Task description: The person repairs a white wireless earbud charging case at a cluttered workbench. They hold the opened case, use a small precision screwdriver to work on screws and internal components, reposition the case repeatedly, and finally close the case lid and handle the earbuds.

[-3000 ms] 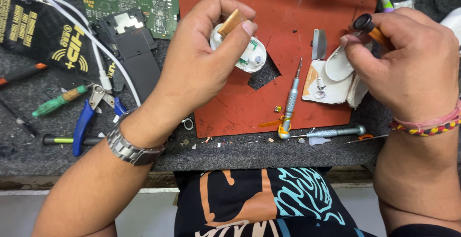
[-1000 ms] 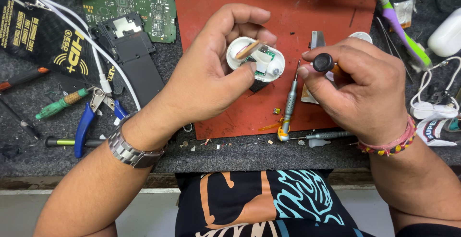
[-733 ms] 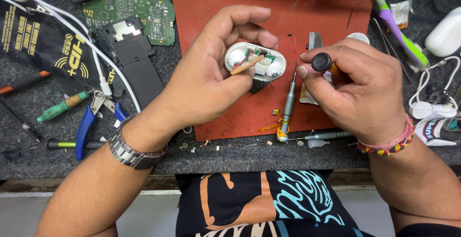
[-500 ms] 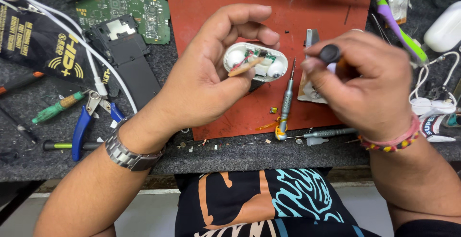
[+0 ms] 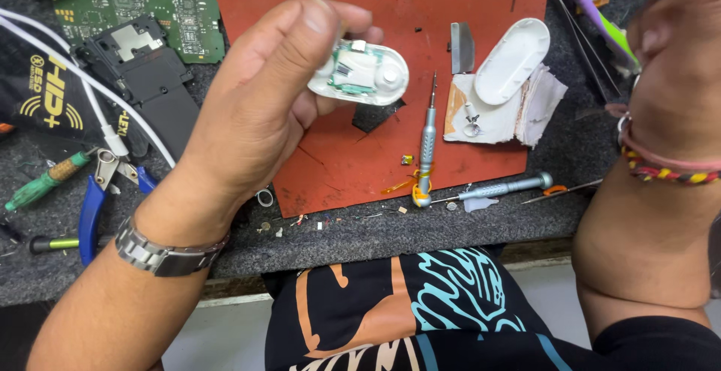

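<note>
The red work mat (image 5: 375, 10) takes up the middle of the bench, with a green circuit board (image 5: 143, 7) to its left. Your left hand (image 5: 255, 101) is raised above the mat, fingers clamped round the opened white oval device (image 5: 360, 74), its small board facing up. Your right hand (image 5: 676, 48) has drawn away to the right edge since half a second ago, when it held a dark-capped tool at the device; whether its fingers now grip anything cannot be told. The work on the device is paused. The white cover (image 5: 511, 59) lies on a tissue. Two silver screwdrivers (image 5: 426, 146) rest on the mat's lower edge.
</note>
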The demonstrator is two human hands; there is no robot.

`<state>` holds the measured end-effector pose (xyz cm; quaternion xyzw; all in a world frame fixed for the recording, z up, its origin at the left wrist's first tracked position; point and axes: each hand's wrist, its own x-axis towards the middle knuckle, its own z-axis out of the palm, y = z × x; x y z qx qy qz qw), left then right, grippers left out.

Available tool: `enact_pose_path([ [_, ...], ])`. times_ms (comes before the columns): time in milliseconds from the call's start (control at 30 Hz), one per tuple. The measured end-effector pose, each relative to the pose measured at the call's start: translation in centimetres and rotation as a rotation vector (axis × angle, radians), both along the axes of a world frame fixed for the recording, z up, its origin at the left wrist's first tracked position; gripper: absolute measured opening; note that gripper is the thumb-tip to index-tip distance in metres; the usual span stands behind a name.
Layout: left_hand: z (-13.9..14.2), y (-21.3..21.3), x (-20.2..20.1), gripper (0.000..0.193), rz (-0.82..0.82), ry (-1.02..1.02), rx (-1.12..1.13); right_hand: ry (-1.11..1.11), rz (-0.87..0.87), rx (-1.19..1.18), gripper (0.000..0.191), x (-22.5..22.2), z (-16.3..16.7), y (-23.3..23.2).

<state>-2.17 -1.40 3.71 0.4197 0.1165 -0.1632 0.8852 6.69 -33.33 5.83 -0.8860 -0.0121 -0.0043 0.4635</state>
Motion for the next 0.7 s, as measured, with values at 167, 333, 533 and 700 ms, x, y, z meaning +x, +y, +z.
enact_pose_path([
  [167, -0.4, -0.3, -0.1, 0.027, -0.005, -0.138, 0.296, 0.060, -0.067, 0.009, 0.022, 1.1, -0.4, -1.6],
  [333, -1.0, -0.1, 0.1, 0.032, 0.028, -0.137, 0.327, 0.098, -0.079, 0.008, 0.020, 1.7, -0.5, -3.0],
  [533, -1.1, 0.1, 0.1, 0.034, 0.045, -0.123, 0.314, 0.113, -0.078, -0.006, 0.017, 1.9, -0.9, -4.2],
  [700, -1.2, 0.4, 0.2, 0.033, 0.077, -0.079, 0.261, 0.097, -0.034, -0.039, 0.016, 1.2, -0.9, -3.7],
])
